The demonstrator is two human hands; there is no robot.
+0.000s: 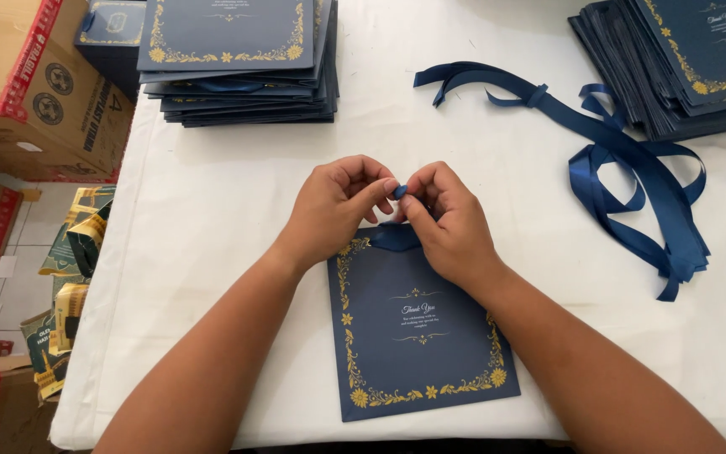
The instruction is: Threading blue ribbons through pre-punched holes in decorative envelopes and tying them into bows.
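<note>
Both our left hand and right hand pinch a blue ribbon end at centre frame, above a navy gold-bordered bag; brown cartons upper left

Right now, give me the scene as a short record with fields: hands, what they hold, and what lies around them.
left hand: pinches the ribbon end with fingertips
right hand: pinches the same ribbon end from the other side
bag: flat, navy with gold border, under both hands, near the table's front edge
loose ribbons: navy, heaped to the right
far stack: flat navy bags, top centre
right stack: flat navy bags, top right
table: white cloth
boxes: cardboard, left of the table
</note>
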